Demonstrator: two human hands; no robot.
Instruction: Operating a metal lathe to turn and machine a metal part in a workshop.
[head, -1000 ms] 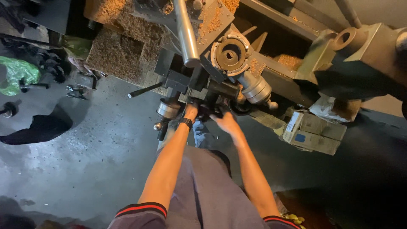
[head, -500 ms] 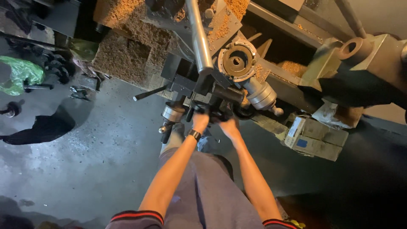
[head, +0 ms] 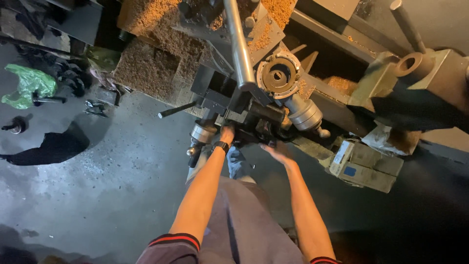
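Reaching up under the lathe carriage [head: 244, 105], our left hand [head: 227, 133] presses against its dark underside; the fingers are hidden in shadow, so we cannot tell whether they close on anything. A black watch [head: 220, 145] sits on that wrist. Our right hand [head: 276, 149] is open, palm flat and fingers spread, just below the carriage and holding nothing. Beside the left hand hangs a steel handwheel knob [head: 202, 133], and a thin lever [head: 177, 109] sticks out to the left. Above the carriage a bright steel bar [head: 238, 44] runs up, with a round chuck [head: 279, 76] beside it. Wood-coloured shavings [head: 146, 63] cover the bed. A cardboard box [head: 362, 165] lies to the right, and a green bag [head: 28, 86] on the floor [head: 97, 195] far left.
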